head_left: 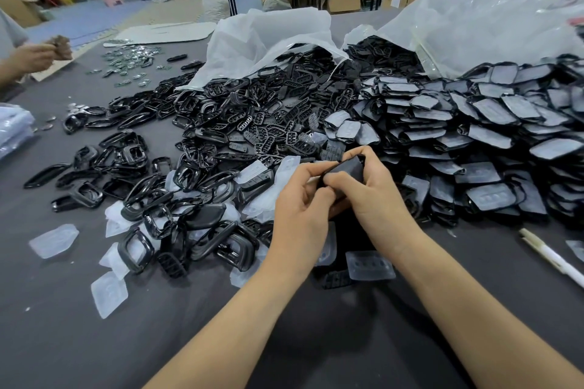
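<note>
Right now your left hand (303,199) and right hand (376,196) both pinch one black case (349,169), fingers curled round its edges, held above the grey table (94,341). It sits just in front of the heap of black frames (202,148), beside the stacked pieces (474,136).

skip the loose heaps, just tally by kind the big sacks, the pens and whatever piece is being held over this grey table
translucent white plastic sacks: 2
white plastic pen: 1
black flat plastic piece, pinched between left hand and right hand: 1
total: 4
</note>
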`<state>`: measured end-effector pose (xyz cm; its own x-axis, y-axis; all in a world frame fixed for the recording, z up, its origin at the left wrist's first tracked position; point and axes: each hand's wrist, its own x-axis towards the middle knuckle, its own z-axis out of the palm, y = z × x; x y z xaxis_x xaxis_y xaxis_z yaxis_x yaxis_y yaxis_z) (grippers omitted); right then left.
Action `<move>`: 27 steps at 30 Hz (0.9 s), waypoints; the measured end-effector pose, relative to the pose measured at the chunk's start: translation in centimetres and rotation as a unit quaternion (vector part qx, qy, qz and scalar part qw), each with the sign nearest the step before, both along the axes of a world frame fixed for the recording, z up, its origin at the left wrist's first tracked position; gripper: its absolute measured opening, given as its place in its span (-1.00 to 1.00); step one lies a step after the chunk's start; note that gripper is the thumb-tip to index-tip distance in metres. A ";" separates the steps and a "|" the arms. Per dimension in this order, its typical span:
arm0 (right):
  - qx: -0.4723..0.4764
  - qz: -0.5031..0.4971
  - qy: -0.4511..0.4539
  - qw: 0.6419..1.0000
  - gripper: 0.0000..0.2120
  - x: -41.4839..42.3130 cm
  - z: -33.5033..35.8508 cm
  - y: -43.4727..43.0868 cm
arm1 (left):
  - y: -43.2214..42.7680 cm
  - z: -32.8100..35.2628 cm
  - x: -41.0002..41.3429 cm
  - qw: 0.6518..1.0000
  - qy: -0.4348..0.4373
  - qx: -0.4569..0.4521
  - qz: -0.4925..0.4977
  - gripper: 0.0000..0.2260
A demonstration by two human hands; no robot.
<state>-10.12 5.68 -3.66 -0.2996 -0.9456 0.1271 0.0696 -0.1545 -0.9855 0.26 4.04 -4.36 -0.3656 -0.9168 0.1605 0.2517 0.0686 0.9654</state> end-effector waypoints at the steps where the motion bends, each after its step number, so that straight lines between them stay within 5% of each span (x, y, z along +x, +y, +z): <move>1: 0.000 -0.002 0.004 1.000 -0.81 0.0 0.1 0.1 | 0.0 0.1 0.0 1.000 0.009 0.009 -0.005 -0.70; 18: -0.001 -0.042 0.018 0.999 -0.85 0.5 0.1 -0.1 | 0.1 0.4 -0.1 1.000 -0.007 -0.004 0.010 -0.82; 27: -0.006 -0.011 0.027 1.000 -0.83 0.0 0.3 0.2 | -0.1 0.8 -0.1 0.996 0.075 0.056 -0.003 -0.73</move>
<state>-10.12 5.84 -3.34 -0.3118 -0.9376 0.1540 0.0128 -0.1662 -0.9860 0.15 3.96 -3.60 -0.3502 -0.9301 0.1113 0.3939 -0.0384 0.9183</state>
